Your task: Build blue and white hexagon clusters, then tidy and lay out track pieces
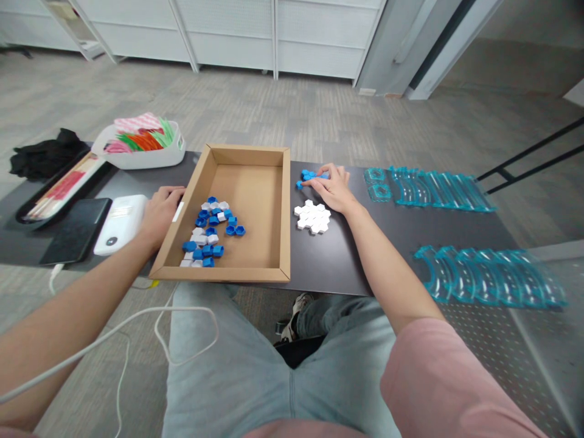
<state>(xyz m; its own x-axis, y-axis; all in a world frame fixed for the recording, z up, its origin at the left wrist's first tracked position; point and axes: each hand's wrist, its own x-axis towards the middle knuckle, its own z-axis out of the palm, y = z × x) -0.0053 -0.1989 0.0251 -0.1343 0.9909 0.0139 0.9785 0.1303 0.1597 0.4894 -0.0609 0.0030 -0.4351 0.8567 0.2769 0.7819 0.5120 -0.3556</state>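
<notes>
My right hand [333, 187] is at the far side of the table, with its fingers closed on a small blue hexagonal piece [299, 184] at the edge of a blue cluster [309, 174]. The hand partly covers that cluster. Just nearer to me lies a flat group of white hexagonal pieces [312, 217], set side by side. My left hand [160, 213] rests against the outside of the cardboard box's left wall, fingers loosely extended and holding nothing. Inside the shallow cardboard box [285, 213], several loose blue and white hexagonal pieces [208, 234] are scattered at the left.
Rows of clear teal plastic parts [438, 188] lie at the right. To the left are a white device [121, 224], a black tablet-like slab [77, 231], a long black tray [34, 210], a white basket [146, 159] of colourful strips and black cloth [48, 152]. A white cable [182, 309] crosses my lap.
</notes>
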